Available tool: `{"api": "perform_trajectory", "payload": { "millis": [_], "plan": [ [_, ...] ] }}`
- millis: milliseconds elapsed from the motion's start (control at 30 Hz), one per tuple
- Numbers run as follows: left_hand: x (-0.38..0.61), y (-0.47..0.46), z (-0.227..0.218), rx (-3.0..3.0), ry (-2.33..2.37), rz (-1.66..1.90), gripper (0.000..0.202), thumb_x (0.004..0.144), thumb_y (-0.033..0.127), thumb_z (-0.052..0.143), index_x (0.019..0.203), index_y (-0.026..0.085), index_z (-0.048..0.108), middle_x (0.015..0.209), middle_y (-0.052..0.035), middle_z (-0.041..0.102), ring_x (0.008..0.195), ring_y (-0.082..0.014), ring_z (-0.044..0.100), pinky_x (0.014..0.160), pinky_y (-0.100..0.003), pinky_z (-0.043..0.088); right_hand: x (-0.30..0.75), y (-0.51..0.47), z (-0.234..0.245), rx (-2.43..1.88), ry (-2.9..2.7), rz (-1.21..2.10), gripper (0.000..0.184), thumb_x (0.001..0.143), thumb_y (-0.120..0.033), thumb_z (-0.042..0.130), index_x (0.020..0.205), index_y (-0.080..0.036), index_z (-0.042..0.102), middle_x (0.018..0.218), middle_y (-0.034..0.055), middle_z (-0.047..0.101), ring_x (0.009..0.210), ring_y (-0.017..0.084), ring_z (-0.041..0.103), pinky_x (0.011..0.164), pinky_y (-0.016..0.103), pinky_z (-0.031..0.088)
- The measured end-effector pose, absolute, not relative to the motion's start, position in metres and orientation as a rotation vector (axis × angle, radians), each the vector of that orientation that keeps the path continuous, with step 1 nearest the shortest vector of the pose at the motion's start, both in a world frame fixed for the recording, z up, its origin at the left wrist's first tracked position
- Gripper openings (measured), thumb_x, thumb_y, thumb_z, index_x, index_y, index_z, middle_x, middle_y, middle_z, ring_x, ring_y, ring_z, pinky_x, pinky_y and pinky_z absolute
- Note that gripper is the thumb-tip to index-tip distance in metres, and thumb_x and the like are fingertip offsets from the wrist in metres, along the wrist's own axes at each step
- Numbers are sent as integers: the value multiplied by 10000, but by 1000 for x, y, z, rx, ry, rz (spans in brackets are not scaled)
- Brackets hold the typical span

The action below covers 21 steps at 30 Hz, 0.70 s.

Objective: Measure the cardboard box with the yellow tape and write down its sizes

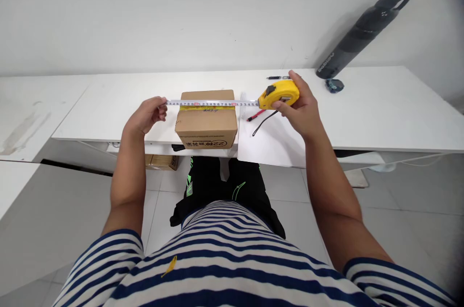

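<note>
My right hand [302,109] grips the yellow case of a tape measure [281,94], its black wrist cord dangling below. From the case a white blade [217,103] stretches left over a brown cardboard box [206,123], passing close to the yellow tape on its top. The blade's far end is pinched between the thumb and finger of my left hand [149,114], just left of the box. Whether the blade touches the box top I cannot tell. Black printing shows on the box's near side, which sits at the table's front edge.
White paper [271,140] lies right of the box, with a red pen [255,115] on it. Behind are a black pen [278,77], a small dark round object [334,85] and a tall black bottle [358,36]. Another carton [163,162] is below the white table [380,113].
</note>
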<state>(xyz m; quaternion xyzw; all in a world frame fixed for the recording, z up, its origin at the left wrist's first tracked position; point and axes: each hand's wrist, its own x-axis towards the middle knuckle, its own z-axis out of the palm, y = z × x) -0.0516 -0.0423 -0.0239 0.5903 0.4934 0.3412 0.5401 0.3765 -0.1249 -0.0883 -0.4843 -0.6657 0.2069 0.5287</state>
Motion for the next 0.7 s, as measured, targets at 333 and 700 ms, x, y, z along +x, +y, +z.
{"api": "perform_trajectory", "payload": {
  "millis": [333, 700],
  "plan": [
    [-9, -65, -32, 1668, 1261, 526, 495, 869, 692, 573, 853, 203, 654, 736, -70, 662, 734, -220, 627, 578, -315, 457, 327, -129, -70, -1191, -1622, 507, 724, 792, -637, 768, 1443, -429, 529, 1514, 33, 530, 1140, 294, 671, 822, 483, 653],
    [-15, -65, -17, 1792, 1234, 475, 467, 927, 622, 559, 695, 218, 521, 673, -23, 524, 598, -143, 472, 590, -314, 402, 335, -126, -72, -1262, -1646, 292, 695, 771, -638, 788, 1354, -332, 565, 1349, 75, 639, 1195, 335, 646, 1026, 621, 549]
  ]
}}
